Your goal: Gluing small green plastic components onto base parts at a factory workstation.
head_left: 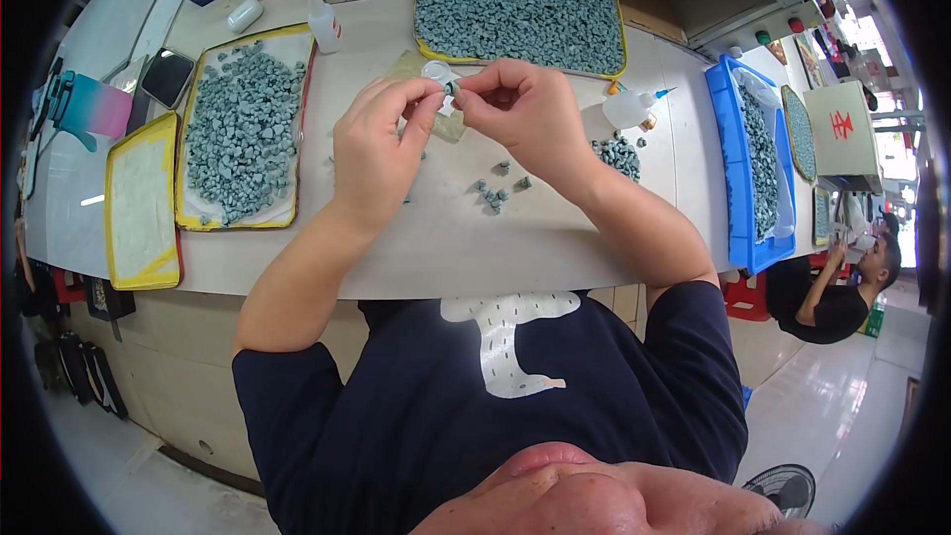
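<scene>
- While both hands meet above the table (555, 238), the work looks far from over, judging by how much stone lies in bulk.
- One yellow-rimmed tray (142, 200) at far left holds only a pale liner, no stones.
- One second tray (245, 129) beside it is heaped with grey-green stone chips, too many to count.
- Left hand (381, 144) pinches narrowly, fingertips against a small clear packet (438, 72) held between both hands.
- Right hand (520, 109) pinches the same packet with a tiny grey-green chip (451, 89) at its mouth, above the table's middle.
- About eight loose chips (497, 188) lie under the hands; a small pile (619, 154) sits further right.
- One large back tray (520, 5) is full.
- Two squeeze bottles: one (323, 22) at back, one (631, 107) at right.
- One blue bin (750, 163) holds more chips.
</scene>
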The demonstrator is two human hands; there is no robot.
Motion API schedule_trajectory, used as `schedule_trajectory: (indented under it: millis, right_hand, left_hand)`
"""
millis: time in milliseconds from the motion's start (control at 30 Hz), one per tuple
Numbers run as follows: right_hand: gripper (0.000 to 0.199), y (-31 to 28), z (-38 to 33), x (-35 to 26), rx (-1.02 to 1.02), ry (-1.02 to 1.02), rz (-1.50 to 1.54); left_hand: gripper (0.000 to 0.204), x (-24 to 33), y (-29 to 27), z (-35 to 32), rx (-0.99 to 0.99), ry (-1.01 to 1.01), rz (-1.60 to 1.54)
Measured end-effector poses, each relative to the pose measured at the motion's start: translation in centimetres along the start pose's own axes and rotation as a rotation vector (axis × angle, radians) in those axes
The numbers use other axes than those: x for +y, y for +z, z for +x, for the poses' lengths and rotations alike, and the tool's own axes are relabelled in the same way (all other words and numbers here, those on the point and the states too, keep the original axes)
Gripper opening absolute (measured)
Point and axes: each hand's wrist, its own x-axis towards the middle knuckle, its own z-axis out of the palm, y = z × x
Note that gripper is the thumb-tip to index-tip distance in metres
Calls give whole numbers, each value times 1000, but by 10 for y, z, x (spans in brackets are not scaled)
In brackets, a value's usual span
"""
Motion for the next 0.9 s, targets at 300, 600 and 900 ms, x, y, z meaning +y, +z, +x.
schedule_trajectory:
  millis: [300,600,900]
  right_hand:
    - [12,-3,-9,8,172,-523,-196]
    - [14,1,-12,9,238,-605,-233]
    - [13,-5,-14,4,202,-631,-204]
  left_hand:
    - [12,10,2,3,24,185,-56]
    - [15,8,4,4,46,256,-57]
    - [20,11,0,9,118,504,81]
